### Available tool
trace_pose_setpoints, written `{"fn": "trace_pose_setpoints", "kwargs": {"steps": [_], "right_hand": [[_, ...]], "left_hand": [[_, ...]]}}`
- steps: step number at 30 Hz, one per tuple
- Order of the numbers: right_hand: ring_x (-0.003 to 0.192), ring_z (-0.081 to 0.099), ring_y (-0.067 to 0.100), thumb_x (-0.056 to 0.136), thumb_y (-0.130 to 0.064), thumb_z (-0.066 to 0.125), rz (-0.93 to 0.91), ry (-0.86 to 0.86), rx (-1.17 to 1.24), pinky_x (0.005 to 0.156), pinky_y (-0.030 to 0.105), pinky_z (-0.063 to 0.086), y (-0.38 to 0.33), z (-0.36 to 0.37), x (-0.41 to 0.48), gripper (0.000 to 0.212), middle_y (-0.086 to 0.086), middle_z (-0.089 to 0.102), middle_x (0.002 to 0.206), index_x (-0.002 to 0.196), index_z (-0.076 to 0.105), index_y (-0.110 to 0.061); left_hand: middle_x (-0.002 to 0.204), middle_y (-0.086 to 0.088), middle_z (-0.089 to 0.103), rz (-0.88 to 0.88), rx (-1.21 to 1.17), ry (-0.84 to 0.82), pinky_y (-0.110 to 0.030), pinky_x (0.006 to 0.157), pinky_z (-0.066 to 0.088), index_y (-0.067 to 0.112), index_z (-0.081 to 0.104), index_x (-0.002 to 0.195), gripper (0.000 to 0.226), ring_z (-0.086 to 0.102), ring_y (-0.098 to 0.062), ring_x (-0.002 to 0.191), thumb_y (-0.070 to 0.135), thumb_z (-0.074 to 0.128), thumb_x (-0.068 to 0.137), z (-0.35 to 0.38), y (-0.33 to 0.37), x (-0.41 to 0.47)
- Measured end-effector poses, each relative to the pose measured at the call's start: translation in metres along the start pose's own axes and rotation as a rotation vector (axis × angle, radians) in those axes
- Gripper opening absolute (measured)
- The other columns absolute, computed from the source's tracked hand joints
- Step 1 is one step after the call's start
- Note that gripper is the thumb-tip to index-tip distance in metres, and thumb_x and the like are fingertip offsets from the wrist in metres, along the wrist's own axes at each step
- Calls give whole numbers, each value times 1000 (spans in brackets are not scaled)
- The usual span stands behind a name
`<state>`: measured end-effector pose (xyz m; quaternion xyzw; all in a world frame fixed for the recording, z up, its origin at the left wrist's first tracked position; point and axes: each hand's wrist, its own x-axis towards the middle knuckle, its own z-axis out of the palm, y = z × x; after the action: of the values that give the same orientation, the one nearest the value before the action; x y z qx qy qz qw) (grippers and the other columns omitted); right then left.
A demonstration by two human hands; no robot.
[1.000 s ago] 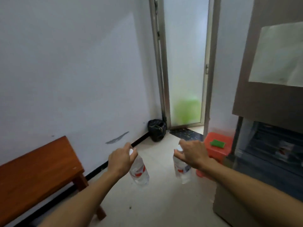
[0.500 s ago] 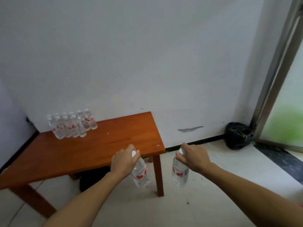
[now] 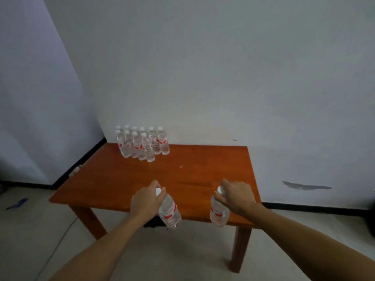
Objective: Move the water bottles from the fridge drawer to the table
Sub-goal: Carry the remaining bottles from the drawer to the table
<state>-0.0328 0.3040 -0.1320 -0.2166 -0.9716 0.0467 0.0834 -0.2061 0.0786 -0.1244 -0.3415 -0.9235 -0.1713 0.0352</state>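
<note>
While bottles cluster (image 3: 142,144) on table (image 3: 121,179), left hand (image 3: 145,201) grips bottle (image 3: 170,212), right hand (image 3: 235,194) grips another bottle (image 3: 218,212).

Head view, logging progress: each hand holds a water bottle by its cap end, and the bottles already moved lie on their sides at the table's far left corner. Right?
Not quite. In the head view the cluster of water bottles stands upright, caps up, at the far left corner of the table. The rest holds: left hand and right hand each hold a bottle by its cap end.
</note>
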Motion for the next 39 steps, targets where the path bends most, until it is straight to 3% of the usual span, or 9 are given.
{"fn": "trace_pose_setpoints", "kwargs": {"steps": [4, 7, 11, 14, 21, 25, 28, 35, 39], "right_hand": [[63, 51, 6, 94, -61, 37, -28, -23, -42, 52, 16, 36, -18, 18, 68, 40, -8, 56, 81, 102, 50, -24], [67, 56, 8, 95, -60, 36, -8, -40, -52, 58, 20, 44, -33, 41, 120, 42, -7, 59, 83, 106, 52, -23], [70, 59, 7, 95, -60, 37, 44, -47, -59, 58, 17, 43, -55, 68, 191, 43, -7, 61, 87, 109, 53, -23], [67, 56, 4, 95, -60, 37, 94, -28, -47, 53, 14, 39, -69, 76, 239, 42, -9, 60, 88, 111, 51, -23], [66, 56, 6, 98, -53, 37, 176, 63, 19, 50, 15, 37, -74, 89, 333, 35, -9, 59, 89, 109, 51, -23], [70, 56, 7, 98, -50, 39, 175, 55, 43, 51, 15, 33, -65, 103, 391, 32, -6, 62, 96, 111, 50, -23], [71, 56, 8, 98, -50, 39, 174, 34, 55, 51, 16, 34, -54, 121, 434, 33, -5, 62, 99, 112, 50, -22], [82, 58, 14, 98, -46, 43, 136, -12, 143, 63, 24, 44, -39, 164, 531, 34, 0, 61, 110, 119, 48, -21], [96, 61, 21, 96, -44, 46, 110, -54, 159, 74, 32, 51, -43, 181, 572, 34, 2, 60, 117, 123, 46, -23]], "left_hand": [[72, 11, 58, -53, -14, 8, -21, 55, 49, 26, 51, 91, 22, 57, -4, 62, 47, 43, 96, 5, -40, 48], [73, 11, 59, -54, -20, -15, -20, 53, 42, 26, 53, 89, 23, 57, -5, 63, 46, 44, 95, 14, -74, 95], [78, 10, 61, 43, -12, -49, -26, 62, 51, 27, 52, 92, 22, 59, -8, 68, 47, 43, 95, 24, -112, 168], [79, 11, 59, 126, -14, -79, -20, 58, 43, 27, 51, 98, 22, 57, -6, 68, 47, 42, 96, 27, -133, 221], [95, 5, 62, 248, -6, -99, -21, 59, 36, 22, 52, 109, 27, 53, -9, 74, 43, 41, 97, 36, -157, 339], [104, 2, 66, 294, -22, -162, -29, 68, 49, 23, 46, 124, 36, 63, -14, 83, 46, 38, 98, 56, -166, 399], [101, 3, 66, 357, 23, -214, -22, 65, 46, 24, 50, 118, 29, 61, -10, 78, 43, 40, 98, 73, -165, 440], [97, 1, 67, 446, 105, -312, -28, 64, 49, 24, 49, 111, 25, 62, -13, 78, 41, 36, 98, 109, -176, 512], [108, 1, 65, 537, 141, -283, -22, 62, 36, 22, 48, 119, 26, 62, -13, 84, 36, 37, 100, 115, -183, 538]]}}
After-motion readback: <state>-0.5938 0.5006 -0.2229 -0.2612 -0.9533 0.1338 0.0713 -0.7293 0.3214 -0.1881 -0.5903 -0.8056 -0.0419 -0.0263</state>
